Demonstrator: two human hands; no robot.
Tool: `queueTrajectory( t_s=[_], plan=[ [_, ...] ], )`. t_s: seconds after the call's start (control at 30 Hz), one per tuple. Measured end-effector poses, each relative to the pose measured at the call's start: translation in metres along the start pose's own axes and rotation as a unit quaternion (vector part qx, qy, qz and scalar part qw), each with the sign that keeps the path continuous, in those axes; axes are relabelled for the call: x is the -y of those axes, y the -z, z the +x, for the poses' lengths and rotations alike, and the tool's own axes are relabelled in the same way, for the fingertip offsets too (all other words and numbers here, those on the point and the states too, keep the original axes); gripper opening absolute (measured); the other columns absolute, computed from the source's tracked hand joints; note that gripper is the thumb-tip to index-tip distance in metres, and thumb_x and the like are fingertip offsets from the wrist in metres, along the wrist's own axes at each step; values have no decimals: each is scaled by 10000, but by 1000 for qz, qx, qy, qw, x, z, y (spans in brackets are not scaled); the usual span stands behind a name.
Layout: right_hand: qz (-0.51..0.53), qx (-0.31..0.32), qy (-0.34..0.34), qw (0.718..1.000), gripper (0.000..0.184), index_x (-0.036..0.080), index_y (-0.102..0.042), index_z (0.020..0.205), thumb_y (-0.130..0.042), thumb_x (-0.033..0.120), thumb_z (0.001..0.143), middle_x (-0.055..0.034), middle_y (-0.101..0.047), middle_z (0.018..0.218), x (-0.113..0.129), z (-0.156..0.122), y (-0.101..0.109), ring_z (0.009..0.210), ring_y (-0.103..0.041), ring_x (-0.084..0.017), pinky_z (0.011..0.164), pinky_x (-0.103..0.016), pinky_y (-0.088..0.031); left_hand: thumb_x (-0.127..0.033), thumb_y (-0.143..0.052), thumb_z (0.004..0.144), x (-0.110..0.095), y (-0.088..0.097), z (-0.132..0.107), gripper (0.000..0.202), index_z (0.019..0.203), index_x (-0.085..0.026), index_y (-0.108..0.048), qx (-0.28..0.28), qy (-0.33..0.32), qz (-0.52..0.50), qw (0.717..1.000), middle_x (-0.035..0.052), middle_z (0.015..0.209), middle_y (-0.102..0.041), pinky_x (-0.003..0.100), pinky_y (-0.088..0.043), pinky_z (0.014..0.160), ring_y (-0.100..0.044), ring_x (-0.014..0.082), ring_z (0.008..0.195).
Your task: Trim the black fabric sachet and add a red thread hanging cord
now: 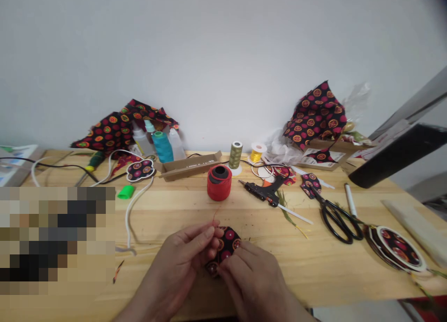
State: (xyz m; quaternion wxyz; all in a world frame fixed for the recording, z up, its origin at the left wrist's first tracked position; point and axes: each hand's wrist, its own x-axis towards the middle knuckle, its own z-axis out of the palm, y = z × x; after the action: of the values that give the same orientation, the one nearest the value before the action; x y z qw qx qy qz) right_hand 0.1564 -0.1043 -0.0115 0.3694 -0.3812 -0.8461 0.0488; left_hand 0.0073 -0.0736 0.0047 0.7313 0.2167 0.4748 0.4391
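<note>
Both my hands meet at the near edge of a wooden table (314,266). My left hand (178,261) is closed, its fingertips pinching the top of a small folded piece of black fabric with red and orange circles (226,242). My right hand (251,277) is closed on the lower side of the same piece. A thin red thread (215,215) rises from the fabric toward a red thread spool (219,182) standing behind it.
A black glue gun (262,191), black scissors (337,217), a white pen (350,199), green-gold (235,155) and yellow (257,152) spools, plastic bottles (162,145), a cardboard tray (190,167), patterned fabric heaps (316,112), a fabric-covered disc (396,240), a white cord (131,210).
</note>
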Motion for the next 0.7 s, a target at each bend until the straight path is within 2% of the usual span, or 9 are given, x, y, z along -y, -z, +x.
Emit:
queueTrajectory(
  t_s=[0.1, 0.27, 0.33, 0.43, 0.5, 0.57, 0.7],
  plan=[
    [6, 1, -4, 1000, 161, 153, -595, 813, -450, 104, 862, -60, -674, 740, 1, 0, 0, 649, -585, -149, 616, -248, -491, -155, -795, 598, 0, 0, 0, 201, 794, -131, -756, -4, -2, 7, 1000, 29, 709, -724, 141, -454, 524, -550, 61, 545],
    [33, 16, -29, 999, 150, 156, -615, 835, -474, 109, 857, -69, -684, 782, 1, -3, 0, 704, -602, -166, 662, -267, -496, -182, -756, 649, 0, 0, 1, 115, 752, -132, -751, 11, -9, 11, 1000, 9, 640, -688, 140, -427, 491, -515, 56, 512],
    [59, 21, -58, 996, 130, 167, -629, 836, -504, 133, 848, -58, -688, 796, -1, -2, 3, 702, -599, -166, 640, -266, -490, -189, -755, 648, -1, 0, 1, 105, 731, -126, -747, 12, -16, 24, 1000, 14, 643, -687, 147, -424, 486, -510, 59, 509],
    [88, 17, -142, 986, 146, 189, -650, 906, -516, 160, 856, -46, -686, 817, -8, 4, 12, 732, -595, -171, 659, -284, -488, -207, -762, 636, -1, 1, 1, 126, 730, -123, -747, 0, -35, 43, 998, 28, 651, -697, 163, -431, 489, -528, 76, 524],
    [102, -11, -186, 977, 201, 188, -644, 986, -497, 134, 861, -59, -678, 893, -14, 12, 17, 831, -597, -178, 749, -310, -492, -219, -763, 634, -2, 1, 1, 141, 741, -127, -748, -13, -46, 57, 997, 35, 657, -707, 173, -436, 492, -541, 85, 531],
    [132, -21, -190, 973, 258, 177, -634, 1038, -493, 84, 843, -78, -646, 1026, -20, 23, 20, 973, -576, -174, 864, -321, -471, -221, -763, 632, -2, 1, 1, 162, 765, -130, -746, -26, -53, 76, 995, 41, 663, -718, 183, -441, 495, -552, 90, 525],
    [204, 64, -152, 965, 325, 171, -634, 1072, -478, 26, 826, -90, -540, 1212, -30, 44, 20, 1140, -501, -150, 985, -300, -406, -214, -730, 663, -4, 0, 1, 270, 920, -134, -705, -24, -63, 113, 991, 22, 650, -714, 190, -439, 489, -566, 97, 517]
  ],
)
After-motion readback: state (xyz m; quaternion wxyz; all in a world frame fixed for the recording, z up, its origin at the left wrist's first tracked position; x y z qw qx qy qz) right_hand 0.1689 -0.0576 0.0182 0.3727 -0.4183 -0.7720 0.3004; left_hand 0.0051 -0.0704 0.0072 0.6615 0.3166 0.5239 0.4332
